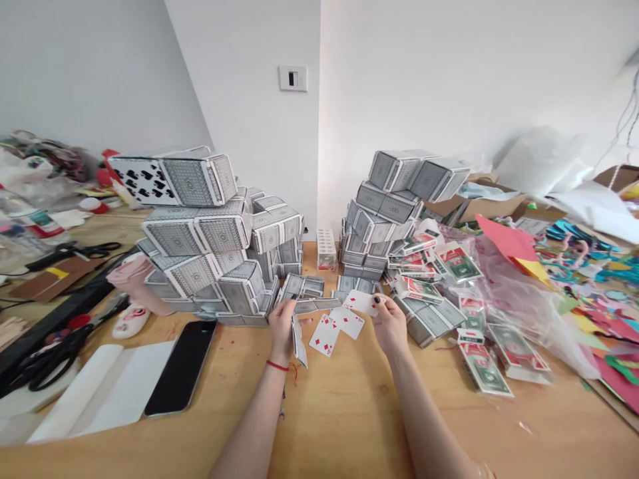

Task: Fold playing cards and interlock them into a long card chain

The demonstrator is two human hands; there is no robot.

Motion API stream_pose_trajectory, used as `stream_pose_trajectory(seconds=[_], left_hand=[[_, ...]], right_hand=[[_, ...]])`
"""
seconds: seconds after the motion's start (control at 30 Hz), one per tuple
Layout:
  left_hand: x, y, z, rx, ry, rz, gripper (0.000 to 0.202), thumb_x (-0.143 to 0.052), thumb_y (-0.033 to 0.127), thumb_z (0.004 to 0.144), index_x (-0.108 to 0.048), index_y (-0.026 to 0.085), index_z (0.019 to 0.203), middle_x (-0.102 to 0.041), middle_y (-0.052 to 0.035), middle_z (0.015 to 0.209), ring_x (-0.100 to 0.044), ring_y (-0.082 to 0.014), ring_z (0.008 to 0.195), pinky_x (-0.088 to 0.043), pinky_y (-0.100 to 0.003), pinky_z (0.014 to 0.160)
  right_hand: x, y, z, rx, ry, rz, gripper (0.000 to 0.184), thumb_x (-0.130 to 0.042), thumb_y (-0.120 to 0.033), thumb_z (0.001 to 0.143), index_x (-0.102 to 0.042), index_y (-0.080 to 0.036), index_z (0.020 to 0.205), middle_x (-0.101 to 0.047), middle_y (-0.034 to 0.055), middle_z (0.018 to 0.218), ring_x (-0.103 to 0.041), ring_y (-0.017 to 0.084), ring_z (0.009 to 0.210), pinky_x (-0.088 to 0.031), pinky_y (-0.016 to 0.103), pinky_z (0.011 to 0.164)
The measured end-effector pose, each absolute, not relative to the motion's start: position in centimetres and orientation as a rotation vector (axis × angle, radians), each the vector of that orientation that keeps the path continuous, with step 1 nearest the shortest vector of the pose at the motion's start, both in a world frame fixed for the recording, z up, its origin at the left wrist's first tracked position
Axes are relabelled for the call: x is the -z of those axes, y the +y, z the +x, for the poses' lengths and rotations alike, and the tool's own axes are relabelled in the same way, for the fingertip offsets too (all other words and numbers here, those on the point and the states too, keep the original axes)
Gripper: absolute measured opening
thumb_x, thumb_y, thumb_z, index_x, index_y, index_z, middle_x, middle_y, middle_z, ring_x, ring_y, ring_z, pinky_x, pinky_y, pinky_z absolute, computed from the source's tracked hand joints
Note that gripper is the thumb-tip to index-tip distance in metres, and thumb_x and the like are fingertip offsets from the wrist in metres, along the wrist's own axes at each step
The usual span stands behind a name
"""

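My left hand (284,329) is closed around a small stack of playing cards (299,344), held on edge above the table. Pinched in my right hand (389,324) is a single playing card (360,302), face up, with red diamonds showing. Between the hands, two loose face-up cards lie on the wood: a diamonds card (324,335) and another red card (349,320) overlapping it. Just beyond them are some grey-backed folded card pieces (305,287). Stacked boxes made of grey-backed cards rise on the left (224,229) and on the right (379,213).
A black phone (182,368) and white paper (107,389) lie at the left, near black scissors (64,352). Red-and-green card packs (482,366) pile up at the right, beside coloured paper (514,243). A clear box (326,251) stands at the back against the wall.
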State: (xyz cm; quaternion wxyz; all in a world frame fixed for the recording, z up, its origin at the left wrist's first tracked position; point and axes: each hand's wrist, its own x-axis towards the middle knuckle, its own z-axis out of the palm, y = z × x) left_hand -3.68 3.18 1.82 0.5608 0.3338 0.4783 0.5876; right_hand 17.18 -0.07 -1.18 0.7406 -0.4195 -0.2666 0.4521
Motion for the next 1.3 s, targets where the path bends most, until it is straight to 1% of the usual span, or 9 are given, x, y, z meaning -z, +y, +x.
stream_pose_trajectory(seconds=[0.23,0.4,0.5,0.6,0.77,0.9,1.07,1.2,1.3], left_hand=[[-1.55,3.22,-3.66,-1.376,1.134,0.803,0.016,-0.06,0.031,0.061,-0.058,0.016,0.062,-0.048,0.0024,0.062,-0.044,-0.0089,0.057,-0.048,-0.02,0.051],[-1.51,3.15,-3.69,-1.371,1.116,0.816,0.016,-0.059,0.032,0.061,-0.057,0.015,0.061,-0.047,0.003,0.061,-0.044,-0.0083,0.056,-0.048,-0.019,0.05],[-1.61,3.12,-3.74,-1.357,1.108,0.826,0.016,-0.057,0.032,0.063,-0.057,0.016,0.062,-0.049,0.0022,0.063,-0.046,-0.0094,0.058,-0.048,-0.02,0.05],[-1.66,3.14,-3.76,-1.363,1.109,0.81,0.016,-0.057,0.032,0.063,-0.055,0.017,0.059,-0.048,0.0021,0.062,-0.045,-0.0098,0.059,-0.048,-0.021,0.05],[-1.62,3.12,-3.64,-1.369,1.097,0.783,0.016,-0.058,0.032,0.063,-0.056,0.016,0.06,-0.048,0.0015,0.065,-0.045,-0.01,0.061,-0.049,-0.022,0.051],[-1.75,3.17,-3.64,-1.375,1.105,0.782,0.017,-0.059,0.031,0.062,-0.056,0.015,0.058,-0.048,0.0011,0.064,-0.045,-0.0102,0.06,-0.05,-0.022,0.05],[-1.69,3.38,-3.75,-1.354,1.125,0.796,0.017,-0.059,0.032,0.061,-0.058,0.015,0.062,-0.052,-0.0002,0.066,-0.049,-0.0121,0.062,-0.05,-0.023,0.051],[-1.41,3.29,-3.59,-1.339,1.153,0.844,0.015,-0.059,0.03,0.061,-0.059,0.016,0.062,-0.054,-0.0006,0.066,-0.05,-0.0127,0.063,-0.05,-0.022,0.051],[-1.42,3.15,-3.45,-1.315,1.122,0.869,0.015,-0.059,0.031,0.062,-0.061,0.016,0.065,-0.057,-0.0008,0.07,-0.052,-0.0138,0.066,-0.05,-0.023,0.053]], right_hand=[[0.64,-0.37,16.99,-1.057,-0.578,-0.82,0.015,-0.063,-0.031,0.068,-0.06,-0.022,0.079,-0.06,-0.0012,0.072,-0.056,0.013,0.065,-0.046,0.028,0.065],[0.55,-0.28,16.82,-1.062,-0.642,-0.817,0.015,-0.064,-0.032,0.068,-0.061,-0.021,0.079,-0.059,-0.0008,0.069,-0.055,0.013,0.063,-0.045,0.027,0.062],[0.53,-0.23,16.69,-1.036,-0.696,-0.869,0.017,-0.067,-0.03,0.065,-0.061,-0.021,0.079,-0.061,-0.0002,0.068,-0.055,0.013,0.061,-0.045,0.027,0.059],[0.62,-0.31,16.67,-0.97,-0.753,-0.939,0.019,-0.069,-0.027,0.063,-0.062,-0.021,0.079,-0.064,0.0011,0.071,-0.057,0.014,0.064,-0.045,0.027,0.061],[1.01,-0.47,16.75,-0.9,-0.903,-1.048,0.012,-0.066,-0.027,0.065,-0.064,-0.02,0.074,-0.066,0.0028,0.073,-0.059,0.017,0.07,-0.046,0.03,0.065],[1.14,-0.4,16.93,-0.861,-0.966,-1.123,0.011,-0.064,-0.027,0.065,-0.066,-0.02,0.074,-0.068,0.0039,0.076,-0.06,0.019,0.073,-0.047,0.032,0.068],[1.04,-0.39,17.16,-0.826,-1.024,-1.157,0.009,-0.061,-0.026,0.066,-0.067,-0.022,0.071,-0.068,0.0039,0.076,-0.061,0.02,0.075,-0.047,0.034,0.072],[1.06,-0.43,17.23,-0.815,-1.051,-1.188,0.008,-0.061,-0.026,0.065,-0.068,-0.023,0.067,-0.069,0.0033,0.075,-0.061,0.021,0.076,-0.046,0.034,0.071],[1.03,-0.51,17.32,-0.825,-1.038,-1.176,0.008,-0.061,-0.026,0.065,-0.069,-0.023,0.068,-0.069,0.0037,0.075,-0.061,0.021,0.075,-0.047,0.035,0.071]])
